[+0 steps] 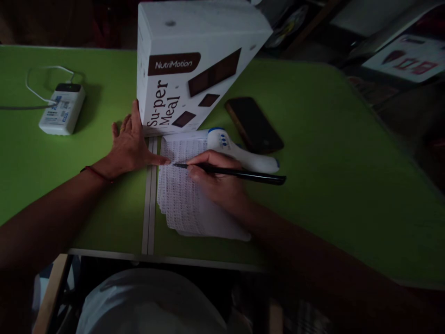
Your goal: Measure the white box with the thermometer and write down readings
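Black pen [248,175] is held over written sheets [181,199] in the closed grip of the right hand [224,183]; the left hand [130,150] is spread open. Presumably light and stiff, the pen is best pinched near its tip.

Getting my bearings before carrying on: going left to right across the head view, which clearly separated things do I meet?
White corded device → wristband → left hand → right hand → dark phone.

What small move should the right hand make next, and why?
Probably a short writing stroke with the black pen: the right hand grips it, its tip is at the handwritten paper, and the left thumb reaches over that paper beside the tip.
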A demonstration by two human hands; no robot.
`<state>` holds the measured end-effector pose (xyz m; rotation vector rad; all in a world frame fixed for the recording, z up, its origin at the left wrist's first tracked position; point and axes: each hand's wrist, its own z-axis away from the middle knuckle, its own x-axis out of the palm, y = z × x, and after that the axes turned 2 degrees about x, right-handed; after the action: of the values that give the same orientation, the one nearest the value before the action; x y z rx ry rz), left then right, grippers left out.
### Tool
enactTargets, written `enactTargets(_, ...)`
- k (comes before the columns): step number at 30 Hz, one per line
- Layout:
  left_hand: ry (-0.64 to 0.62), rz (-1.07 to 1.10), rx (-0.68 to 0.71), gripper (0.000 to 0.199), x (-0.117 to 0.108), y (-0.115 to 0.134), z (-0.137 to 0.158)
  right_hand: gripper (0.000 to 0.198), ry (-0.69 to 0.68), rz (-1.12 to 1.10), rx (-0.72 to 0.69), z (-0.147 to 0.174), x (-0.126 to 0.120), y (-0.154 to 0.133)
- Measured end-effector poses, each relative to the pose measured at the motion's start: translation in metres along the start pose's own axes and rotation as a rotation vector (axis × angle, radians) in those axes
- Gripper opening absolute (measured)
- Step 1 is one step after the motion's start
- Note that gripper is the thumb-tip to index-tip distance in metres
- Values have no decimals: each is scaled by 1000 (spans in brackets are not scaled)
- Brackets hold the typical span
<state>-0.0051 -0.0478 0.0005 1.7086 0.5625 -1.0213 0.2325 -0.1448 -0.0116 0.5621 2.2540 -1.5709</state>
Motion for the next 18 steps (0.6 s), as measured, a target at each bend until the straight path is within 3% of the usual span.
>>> enactTargets(18, -13, 2, -17, 163, -2, 2, 0, 9, -36, 43, -33, 1, 1, 1)
